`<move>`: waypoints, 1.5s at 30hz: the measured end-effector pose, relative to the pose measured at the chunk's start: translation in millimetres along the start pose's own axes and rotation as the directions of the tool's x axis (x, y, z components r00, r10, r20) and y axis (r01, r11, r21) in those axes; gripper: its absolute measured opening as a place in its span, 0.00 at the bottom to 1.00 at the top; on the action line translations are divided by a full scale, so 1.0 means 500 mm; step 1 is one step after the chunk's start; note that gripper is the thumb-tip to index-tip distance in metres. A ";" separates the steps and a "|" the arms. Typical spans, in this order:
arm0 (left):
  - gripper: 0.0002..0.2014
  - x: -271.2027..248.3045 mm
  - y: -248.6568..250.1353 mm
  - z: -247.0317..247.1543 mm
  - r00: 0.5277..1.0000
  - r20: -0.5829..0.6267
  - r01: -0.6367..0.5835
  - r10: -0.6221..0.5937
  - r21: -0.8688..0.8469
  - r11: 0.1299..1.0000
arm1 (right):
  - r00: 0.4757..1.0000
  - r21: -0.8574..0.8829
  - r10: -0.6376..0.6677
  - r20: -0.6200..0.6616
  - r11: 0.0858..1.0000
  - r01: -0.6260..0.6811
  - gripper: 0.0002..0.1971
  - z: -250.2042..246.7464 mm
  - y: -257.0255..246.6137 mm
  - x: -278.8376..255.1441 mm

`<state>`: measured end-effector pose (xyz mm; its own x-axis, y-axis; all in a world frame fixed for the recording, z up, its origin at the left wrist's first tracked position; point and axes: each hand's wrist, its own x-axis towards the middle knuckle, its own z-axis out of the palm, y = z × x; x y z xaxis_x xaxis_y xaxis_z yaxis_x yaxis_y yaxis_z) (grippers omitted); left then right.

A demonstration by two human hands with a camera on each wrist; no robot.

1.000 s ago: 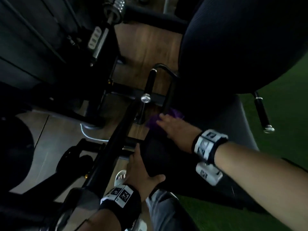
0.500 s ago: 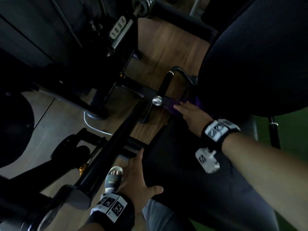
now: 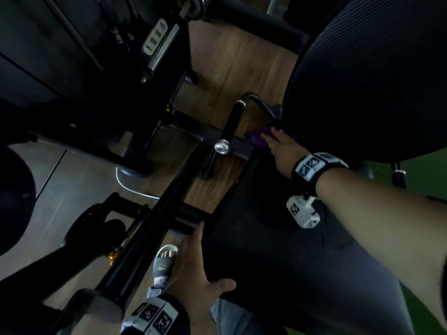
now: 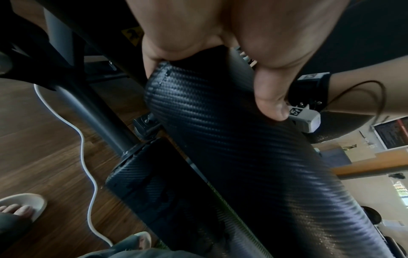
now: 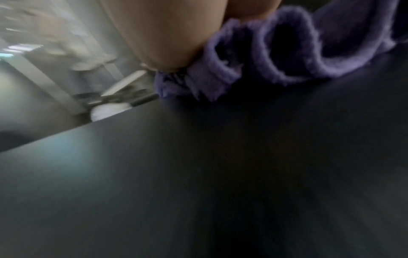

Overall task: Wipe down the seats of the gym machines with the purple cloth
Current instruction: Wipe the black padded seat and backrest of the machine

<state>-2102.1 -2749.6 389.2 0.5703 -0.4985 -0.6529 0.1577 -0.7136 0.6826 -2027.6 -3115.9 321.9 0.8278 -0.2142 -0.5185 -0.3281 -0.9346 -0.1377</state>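
Observation:
The black textured seat pad [image 3: 278, 250] runs from bottom centre up toward the dark backrest [image 3: 367, 81]. My right hand [image 3: 283, 146] lies with fingers extended on the bunched purple cloth [image 3: 256, 136], pressing it onto the seat's far left end just under the backrest. The right wrist view shows the cloth [image 5: 287, 52] in folds under the hand on the dark seat [image 5: 220, 174]. My left hand [image 3: 193, 269] grips the seat's near left corner, thumb on top. In the left wrist view its fingers [image 4: 271, 104] curl round the pad's edge [image 4: 220, 131].
A black frame bar [image 3: 154, 226] slants along the seat's left side, with a chrome knob [image 3: 222, 146] and a black handle [image 3: 233, 122]. A white cable [image 3: 130, 187] lies on the wooden floor. My sandalled foot [image 3: 165, 262] stands beside the seat. Green turf [image 3: 423, 180] is at right.
My right hand has pushed the cloth along the seat away from me, up to the backrest. My left hand has kept its grip on the near corner.

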 end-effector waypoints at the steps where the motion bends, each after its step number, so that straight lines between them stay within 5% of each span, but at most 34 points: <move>1: 0.64 0.000 -0.001 0.000 1.000 0.006 0.003 -0.002 -0.002 1.000 | 1.000 0.020 0.022 -0.006 1.000 -0.022 0.35 -0.001 0.010 0.015; 9: 0.64 -0.005 0.005 -0.003 0.999 0.000 -0.039 0.039 0.018 0.999 | 0.976 0.066 0.155 0.156 0.984 -0.167 0.39 -0.041 -0.064 -0.002; 17: 0.66 -0.005 -0.014 -0.018 0.997 0.063 -0.048 0.042 0.098 0.994 | 0.986 0.259 -0.157 0.047 0.956 0.140 0.29 0.046 -0.254 -0.293; 21: 0.47 -0.027 -0.049 -0.047 0.988 0.124 -0.100 0.095 0.036 0.994 | 0.977 0.284 -0.215 -0.004 0.936 0.208 0.30 0.078 -0.247 -0.430; 23: 0.36 -0.043 -0.068 -0.059 0.992 0.086 -0.094 0.091 0.035 0.995 | 0.991 0.285 -0.110 -0.074 0.950 0.126 0.28 0.101 -0.201 -0.481; 25: 0.30 -0.055 -0.078 -0.064 0.995 0.063 -0.084 0.080 0.058 0.995 | 0.983 0.302 0.133 -0.129 0.949 -0.089 0.27 0.128 -0.151 -0.527; 27: 0.26 -0.055 -0.081 -0.061 0.997 0.048 -0.064 0.061 0.052 0.997 | 0.904 0.359 0.419 -0.080 0.858 -0.366 0.27 0.147 -0.133 -0.555; 29: 0.25 -0.047 -0.080 -0.055 1.000 0.022 -0.018 0.017 0.049 0.999 | 0.819 0.374 0.567 -0.084 0.780 -0.502 0.28 0.158 -0.168 -0.554; 31: 0.24 -0.040 -0.079 -0.050 1.000 0.004 0.028 -0.028 0.038 0.999 | 0.807 0.334 0.575 -0.138 0.794 -0.508 0.29 0.162 -0.246 -0.536; 35: 0.21 -0.042 -0.086 -0.042 0.999 -0.032 0.023 -0.025 -0.053 0.998 | 0.890 0.294 0.359 -0.280 0.915 -0.277 0.36 0.185 -0.436 -0.507; 38: 0.22 -0.046 -0.090 -0.043 0.998 -0.053 0.010 -0.015 -0.090 0.996 | 0.889 0.333 0.343 -0.304 0.912 -0.238 0.43 0.220 -0.522 -0.501; 42: 0.19 -0.041 -0.093 -0.043 0.996 -0.067 0.056 -0.064 -0.109 0.992 | 0.881 0.272 0.296 -0.369 0.941 -0.202 0.46 0.249 -0.494 -0.525; 45: 0.21 -0.034 -0.108 -0.038 0.994 -0.055 0.082 -0.091 -0.152 0.985 | 0.783 0.352 0.508 -0.359 0.851 -0.391 0.44 0.277 -0.405 -0.584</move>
<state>-2105.1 -2693.5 369.7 0.5973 -0.4032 -0.6933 0.3249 -0.6687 0.6688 -2265.8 -2824.7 384.3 0.6448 -0.7445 -0.1731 -0.7626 -0.6113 -0.2115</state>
